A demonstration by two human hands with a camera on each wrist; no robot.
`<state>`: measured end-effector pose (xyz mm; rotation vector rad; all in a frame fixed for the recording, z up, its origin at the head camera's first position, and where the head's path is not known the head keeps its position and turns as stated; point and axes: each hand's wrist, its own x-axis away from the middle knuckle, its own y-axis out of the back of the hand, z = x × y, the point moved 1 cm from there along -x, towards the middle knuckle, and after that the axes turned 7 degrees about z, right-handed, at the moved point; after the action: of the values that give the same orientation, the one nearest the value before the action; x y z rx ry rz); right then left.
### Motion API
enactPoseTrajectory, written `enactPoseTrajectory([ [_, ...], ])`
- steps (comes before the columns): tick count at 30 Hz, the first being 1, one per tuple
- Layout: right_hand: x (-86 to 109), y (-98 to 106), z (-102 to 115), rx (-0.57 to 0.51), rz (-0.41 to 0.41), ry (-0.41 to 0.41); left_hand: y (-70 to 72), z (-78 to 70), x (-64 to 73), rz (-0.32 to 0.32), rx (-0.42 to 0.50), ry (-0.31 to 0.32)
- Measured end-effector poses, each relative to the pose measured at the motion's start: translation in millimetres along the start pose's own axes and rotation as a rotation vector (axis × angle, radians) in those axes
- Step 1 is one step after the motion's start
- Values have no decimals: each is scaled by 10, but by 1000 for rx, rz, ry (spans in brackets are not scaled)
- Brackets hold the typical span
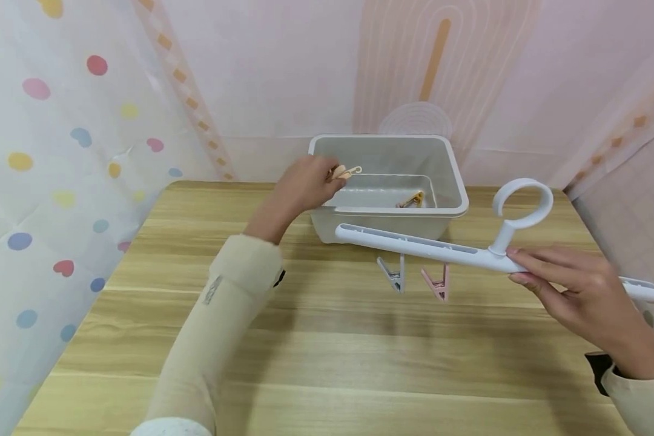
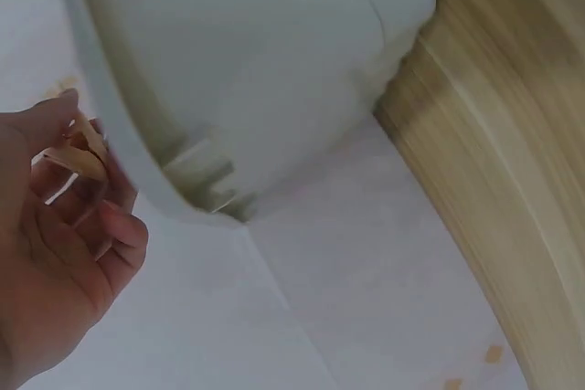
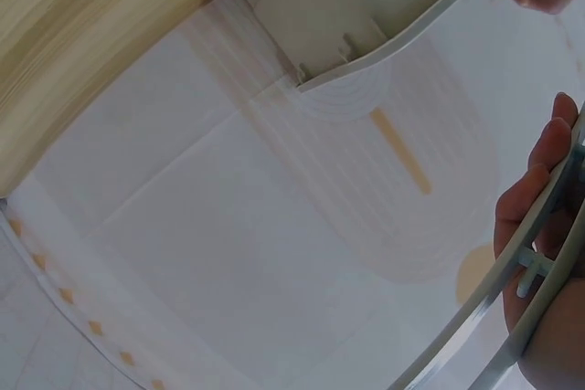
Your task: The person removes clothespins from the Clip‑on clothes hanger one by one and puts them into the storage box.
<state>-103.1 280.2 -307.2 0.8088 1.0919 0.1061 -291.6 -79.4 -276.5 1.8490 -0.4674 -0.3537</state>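
Note:
My left hand (image 1: 307, 183) is over the left rim of the grey plastic bin (image 1: 400, 212), pinching a pale orange clothespin (image 1: 350, 172) with a small hook at its end. The left wrist view shows this clothespin (image 2: 82, 162) between thumb and fingers, beside the bin's edge. My right hand (image 1: 588, 297) grips the bar of a white clothes hanger (image 1: 422, 245), right of its round hook (image 1: 547, 203). Below the bar hang a blue-grey clothespin (image 1: 398, 281) and a pink clothespin (image 1: 440, 286). The hanger's left end overlaps the bin's front in the head view.
At least one yellow clothespin (image 1: 415, 199) lies on the bin's floor. The bin stands at the back of a wood-grain table (image 1: 327, 363). Patterned sheets (image 1: 283, 72) hang behind the table and along its sides.

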Motion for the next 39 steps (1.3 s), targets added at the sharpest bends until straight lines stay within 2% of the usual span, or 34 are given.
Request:
enactPoseTrajectory([
  [4,-8,-15,-4,13,9,7,-25,12,-222,48,-83,65],
  [6,-6,-21,-9,27,24,1,-50,-5,-295,73,-165,80],
  [10,10,-23,-20,41,35,-1,-102,-85,-401,97,-330,28],
  [13,16,-14,-28,44,28,0,-127,-143,-436,93,-392,9],
  [17,12,-5,-27,42,27,-6,-132,-149,-411,63,-422,47],
  [19,8,-8,-21,38,29,-7,-126,-135,-361,17,-411,38],
  [21,5,-8,-16,37,28,-7,-127,-135,-269,-49,-379,-12],
  [24,-1,-3,-14,41,25,-7,-168,-157,-46,-154,-320,-137],
  [27,-4,-9,-26,31,15,-2,-254,-178,238,-215,-251,-231],
  [29,1,-30,-41,10,4,8,-333,-193,426,-227,-160,-238],
  [32,24,-80,-62,5,4,18,-505,-239,689,-171,82,-208],
  [34,43,-113,-72,21,17,18,-652,-309,855,-85,287,-210],
  [37,64,-165,-76,48,48,14,-878,-425,1072,104,579,-237],
  [39,71,-204,-74,49,62,15,-988,-508,1193,238,789,-230],
])
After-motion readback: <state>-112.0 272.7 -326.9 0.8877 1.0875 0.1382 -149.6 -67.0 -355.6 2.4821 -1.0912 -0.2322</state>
